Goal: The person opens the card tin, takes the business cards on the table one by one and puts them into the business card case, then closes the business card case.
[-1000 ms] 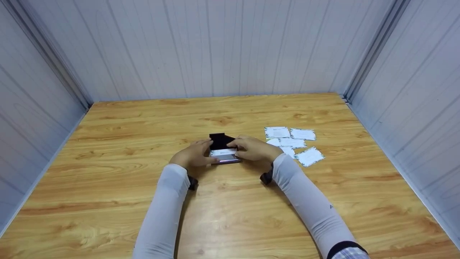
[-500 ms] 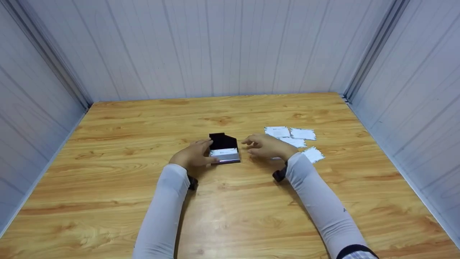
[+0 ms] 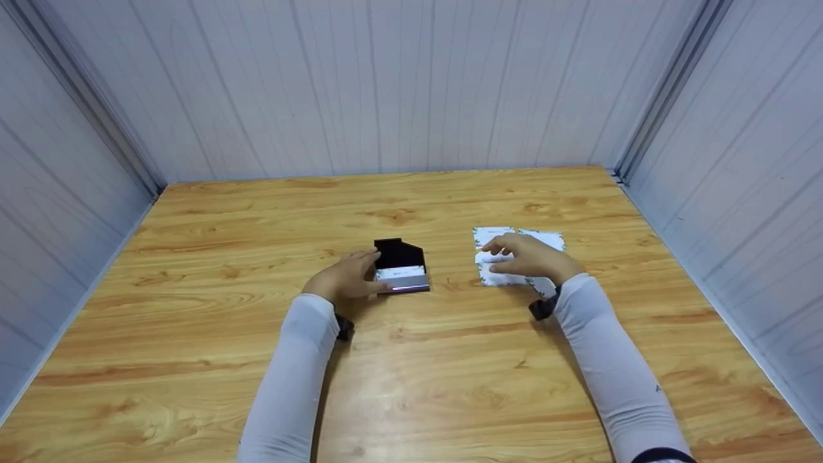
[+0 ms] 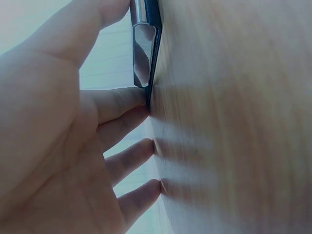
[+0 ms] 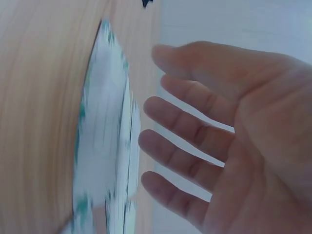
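A business card case (image 3: 406, 283) lies on the table with its dark lid (image 3: 393, 252) raised back and a white printed card (image 3: 402, 272) showing inside. My left hand (image 3: 344, 275) holds the case at its left side, thumb at the front edge and fingers along the lid. In the left wrist view, the case's metal end (image 4: 143, 53) sits between thumb and fingers, other fingertips resting on the table. My right hand (image 3: 537, 258) hovers over several loose white cards (image 3: 494, 235) with green leafy borders, hiding some. The right wrist view shows its fingers (image 5: 187, 122) spread apart beside the nearest card (image 5: 100, 122).
The wood-grain table (image 3: 411, 386) spreads around both hands. Pale panelled walls (image 3: 398, 90) enclose it at the back and on both sides. Each wrist carries a dark strapped camera (image 3: 543, 310).
My right hand has let go of the case's right side and moved right, over the loose cards. My left hand has stayed in place on the case.
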A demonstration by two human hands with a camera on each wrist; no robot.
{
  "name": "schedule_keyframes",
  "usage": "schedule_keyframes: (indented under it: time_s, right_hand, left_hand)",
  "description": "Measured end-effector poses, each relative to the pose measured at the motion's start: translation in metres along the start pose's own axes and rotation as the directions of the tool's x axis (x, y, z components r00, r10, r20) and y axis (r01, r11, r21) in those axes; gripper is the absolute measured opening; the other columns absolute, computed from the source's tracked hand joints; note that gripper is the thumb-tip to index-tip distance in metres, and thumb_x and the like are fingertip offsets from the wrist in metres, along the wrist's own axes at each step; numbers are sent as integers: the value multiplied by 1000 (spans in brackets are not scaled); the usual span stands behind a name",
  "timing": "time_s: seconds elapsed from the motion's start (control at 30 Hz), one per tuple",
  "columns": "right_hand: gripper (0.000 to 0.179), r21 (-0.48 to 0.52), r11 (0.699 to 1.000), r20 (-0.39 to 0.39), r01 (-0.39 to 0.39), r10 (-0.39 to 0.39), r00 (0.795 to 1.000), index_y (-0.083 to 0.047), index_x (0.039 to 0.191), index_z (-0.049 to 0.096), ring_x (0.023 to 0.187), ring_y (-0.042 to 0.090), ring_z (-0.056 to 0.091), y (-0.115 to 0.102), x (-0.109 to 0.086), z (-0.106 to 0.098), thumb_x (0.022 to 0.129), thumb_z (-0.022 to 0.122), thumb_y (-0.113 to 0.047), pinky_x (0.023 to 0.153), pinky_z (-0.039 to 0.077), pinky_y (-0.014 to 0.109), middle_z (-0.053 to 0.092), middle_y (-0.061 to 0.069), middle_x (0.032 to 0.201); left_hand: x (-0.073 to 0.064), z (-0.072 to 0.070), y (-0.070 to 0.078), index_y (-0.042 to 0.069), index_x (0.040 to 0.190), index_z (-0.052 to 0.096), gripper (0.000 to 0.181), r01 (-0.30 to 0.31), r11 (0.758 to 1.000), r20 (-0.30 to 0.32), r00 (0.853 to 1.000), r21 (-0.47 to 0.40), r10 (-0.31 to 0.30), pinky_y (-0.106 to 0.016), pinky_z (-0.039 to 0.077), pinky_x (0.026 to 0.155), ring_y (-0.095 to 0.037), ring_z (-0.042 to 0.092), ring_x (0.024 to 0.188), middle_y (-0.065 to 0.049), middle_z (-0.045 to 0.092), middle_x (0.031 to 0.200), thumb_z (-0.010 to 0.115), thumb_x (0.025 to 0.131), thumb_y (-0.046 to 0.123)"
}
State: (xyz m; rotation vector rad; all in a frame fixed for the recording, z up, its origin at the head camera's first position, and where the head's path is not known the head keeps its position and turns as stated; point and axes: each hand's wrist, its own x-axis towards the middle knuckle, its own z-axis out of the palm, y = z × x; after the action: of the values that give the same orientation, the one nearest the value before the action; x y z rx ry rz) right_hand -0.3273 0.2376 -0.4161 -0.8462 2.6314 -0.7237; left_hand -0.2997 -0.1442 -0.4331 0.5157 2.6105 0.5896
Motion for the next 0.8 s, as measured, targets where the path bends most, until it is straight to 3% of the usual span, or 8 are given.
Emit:
schedule_keyframes:
  time_s: [0.43, 0.8]
  right_hand:
    - [53, -26, 978, 45, -207, 208, 977, -1, 128, 63, 114, 36, 55, 19, -18, -13, 85, 84, -24, 94, 47, 53, 58, 19, 126]
    - [48, -16, 977, 56, -210, 211, 976, -1, 124, 63, 114, 37, 54, 27, -17, -11, 85, 83, -21, 94, 47, 52, 56, 20, 125]
  left_hand:
    - [-1, 1, 0, 12, 162, 17, 90, -9, 1000, -7, 1000, -7, 9, -55, 14, 120, -35, 6, 152, -11, 13, 166, 60, 97, 55]
    - [-2, 2, 1, 12, 162, 17, 88, -13, 1000, -11, 1000, -2, 13, -54, 14, 120, -34, 7, 152, -11, 14, 166, 59, 97, 55]
